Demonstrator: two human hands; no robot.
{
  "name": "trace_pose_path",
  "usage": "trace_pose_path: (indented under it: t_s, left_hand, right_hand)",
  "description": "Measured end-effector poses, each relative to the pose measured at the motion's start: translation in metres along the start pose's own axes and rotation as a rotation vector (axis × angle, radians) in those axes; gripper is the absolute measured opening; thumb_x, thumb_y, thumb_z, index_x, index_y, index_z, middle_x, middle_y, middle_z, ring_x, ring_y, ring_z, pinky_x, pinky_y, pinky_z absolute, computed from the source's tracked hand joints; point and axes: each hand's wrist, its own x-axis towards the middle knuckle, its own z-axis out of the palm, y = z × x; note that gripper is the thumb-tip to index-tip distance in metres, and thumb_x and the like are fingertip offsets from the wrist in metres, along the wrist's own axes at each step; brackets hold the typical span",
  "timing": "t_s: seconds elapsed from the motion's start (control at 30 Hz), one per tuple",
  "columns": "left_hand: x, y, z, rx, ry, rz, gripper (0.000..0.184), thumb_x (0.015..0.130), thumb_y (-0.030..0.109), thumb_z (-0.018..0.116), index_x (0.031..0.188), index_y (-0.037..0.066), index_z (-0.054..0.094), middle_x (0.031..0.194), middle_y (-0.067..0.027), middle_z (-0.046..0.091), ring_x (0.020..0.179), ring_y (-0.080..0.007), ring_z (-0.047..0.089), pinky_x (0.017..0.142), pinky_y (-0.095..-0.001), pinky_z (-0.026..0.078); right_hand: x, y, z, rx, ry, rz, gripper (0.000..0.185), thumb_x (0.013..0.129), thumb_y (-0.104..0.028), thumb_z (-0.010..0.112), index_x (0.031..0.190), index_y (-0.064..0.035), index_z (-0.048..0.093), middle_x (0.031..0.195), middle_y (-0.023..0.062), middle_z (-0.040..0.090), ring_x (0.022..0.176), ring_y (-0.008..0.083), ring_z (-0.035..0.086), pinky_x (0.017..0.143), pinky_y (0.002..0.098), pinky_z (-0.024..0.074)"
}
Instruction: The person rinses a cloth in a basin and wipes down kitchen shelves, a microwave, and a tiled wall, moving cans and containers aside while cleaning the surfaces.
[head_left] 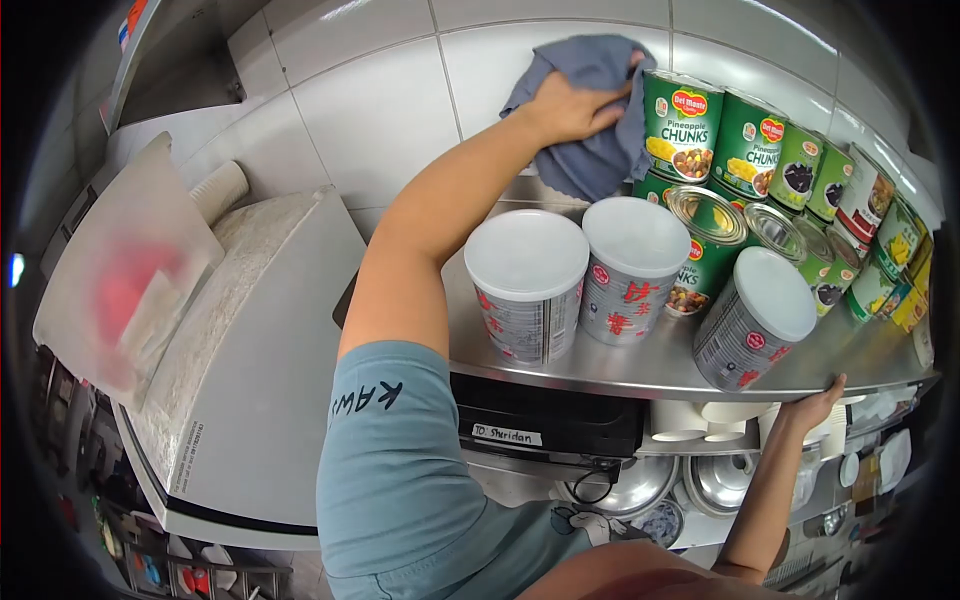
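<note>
White tiled wall (370, 110), stainless-steel shelf (625, 373)

Blue-grey fabric cloth (590, 165) touches the wall. White-lidded silver tubs (530, 322) bear red characters. Green metal cans (683, 130) beside the cloth read "Del Monte Pineapple Chunks". Left hand (572, 108) rests on the cloth, grip unclear; right hand (815, 408) grips the shelf's edge. White label (507, 435): "TO: Sheridan".

Near head-worn view, forward and down onto shelf (640, 366)

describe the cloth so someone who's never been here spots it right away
Find the metal shelf by the white tiled wall. At the wall, under the left hand, is a cloth. Unlike the rigid, labelled green pineapple cans just right of it, it is soft, crumpled and plain blue-grey.
</note>
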Motion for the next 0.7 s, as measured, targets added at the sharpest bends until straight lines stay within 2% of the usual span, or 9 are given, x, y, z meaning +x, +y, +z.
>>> trace_pose_path:
  t_s: [0.03, 0.1, 0.23, 0.3, 0.5, 0.53, 0.57, 0.6, 0.7]
  left_hand:
    - [-0.001, 0.006, -0.003, -0.005, -0.001, 0.000, 0.042, 0.097, 0.045, 0.049, 0.113, 0.011, 0.068, 0.088, -0.0106, 0.072, 0.081, -0.0349, 0.068, 0.075, -0.0447, 0.054]
    - [-0.002, 0.014, -0.009, 0.250, -0.577, 0.118, 0.052, 0.096, 0.052, 0.049, 0.111, 0.007, 0.070, 0.086, -0.0145, 0.071, 0.083, -0.0344, 0.068, 0.076, -0.0429, 0.054]
    - [-0.033, 0.001, 0.028, 0.056, -0.565, 0.253, 0.051, 0.099, 0.047, 0.047, 0.107, 0.002, 0.070, 0.087, -0.0181, 0.070, 0.086, -0.0340, 0.067, 0.077, -0.0443, 0.054]
    - [-0.046, -0.011, 0.037, -0.022, -0.670, 0.396, 0.042, 0.102, 0.034, 0.044, 0.105, 0.000, 0.068, 0.092, -0.0176, 0.068, 0.088, -0.0321, 0.066, 0.080, -0.0436, 0.053]
    - [-0.138, -0.093, 0.011, 0.177, -0.796, 0.453, 0.026, 0.098, 0.019, 0.044, 0.104, 0.009, 0.067, 0.100, -0.0108, 0.065, 0.098, -0.0266, 0.065, 0.086, -0.0397, 0.053]
    - [-0.156, -0.106, -0.008, 0.145, -0.895, 0.249, 0.030, 0.099, 0.022, 0.043, 0.109, 0.008, 0.067, 0.108, -0.0126, 0.067, 0.103, -0.0303, 0.066, 0.090, -0.0412, 0.053]
    - [-0.158, -0.096, -0.043, 0.085, -1.053, -0.232, 0.035, 0.098, 0.020, 0.041, 0.117, 0.005, 0.066, 0.123, -0.0155, 0.067, 0.110, -0.0323, 0.066, 0.093, -0.0431, 0.052]
    - [-0.167, -0.092, -0.074, 0.063, -1.069, -0.466, 0.039, 0.098, 0.021, 0.038, 0.122, 0.006, 0.065, 0.132, -0.0174, 0.062, 0.118, -0.0318, 0.063, 0.098, -0.0428, 0.050]
    - [-0.226, -0.141, -0.085, 0.186, -0.804, -0.681, 0.044, 0.099, 0.019, 0.035, 0.137, 0.009, 0.055, 0.139, -0.0180, 0.057, 0.123, -0.0353, 0.058, 0.105, -0.0443, 0.045]
  right_hand:
    - [-0.003, -0.001, 0.002, -0.001, 0.004, -0.005, 0.051, 0.102, -0.041, 0.050, 0.131, 0.0005, 0.048, 0.129, 0.0143, 0.057, 0.115, 0.0289, 0.058, 0.100, 0.0407, 0.0466]
    - [0.001, 0.001, 0.000, -0.012, 0.000, -0.018, 0.051, 0.102, -0.041, 0.050, 0.131, 0.0007, 0.049, 0.129, 0.0145, 0.057, 0.115, 0.0289, 0.058, 0.099, 0.0405, 0.0470]
    - [0.001, 0.001, -0.001, -0.027, -0.034, -0.012, 0.050, 0.102, -0.040, 0.049, 0.131, 0.0012, 0.049, 0.129, 0.0144, 0.057, 0.115, 0.0292, 0.058, 0.099, 0.0406, 0.0479]
    - [0.002, -0.001, -0.002, -0.020, -0.052, 0.002, 0.050, 0.102, -0.039, 0.048, 0.131, 0.0012, 0.049, 0.129, 0.0143, 0.057, 0.115, 0.0293, 0.058, 0.099, 0.0407, 0.0481]
    - [-0.007, -0.006, 0.006, -0.043, -0.048, -0.034, 0.049, 0.102, -0.038, 0.048, 0.131, 0.0017, 0.048, 0.129, 0.0148, 0.057, 0.115, 0.0297, 0.059, 0.098, 0.0411, 0.0501]
    - [-0.003, -0.003, 0.004, -0.036, -0.050, -0.036, 0.049, 0.102, -0.038, 0.048, 0.131, 0.0017, 0.048, 0.130, 0.0148, 0.057, 0.115, 0.0299, 0.059, 0.098, 0.0413, 0.0501]
    - [-0.001, -0.002, 0.001, -0.032, -0.052, -0.034, 0.049, 0.102, -0.038, 0.049, 0.131, 0.0016, 0.048, 0.130, 0.0147, 0.057, 0.115, 0.0302, 0.059, 0.098, 0.0415, 0.0501]
    - [-0.003, -0.002, 0.001, -0.038, -0.050, -0.027, 0.049, 0.102, -0.038, 0.049, 0.131, 0.0016, 0.048, 0.130, 0.0147, 0.057, 0.115, 0.0302, 0.059, 0.098, 0.0415, 0.0501]
    - [-0.009, -0.004, 0.007, -0.037, -0.037, -0.026, 0.049, 0.101, -0.038, 0.049, 0.131, 0.0014, 0.048, 0.129, 0.0146, 0.057, 0.115, 0.0304, 0.059, 0.099, 0.0414, 0.0496]
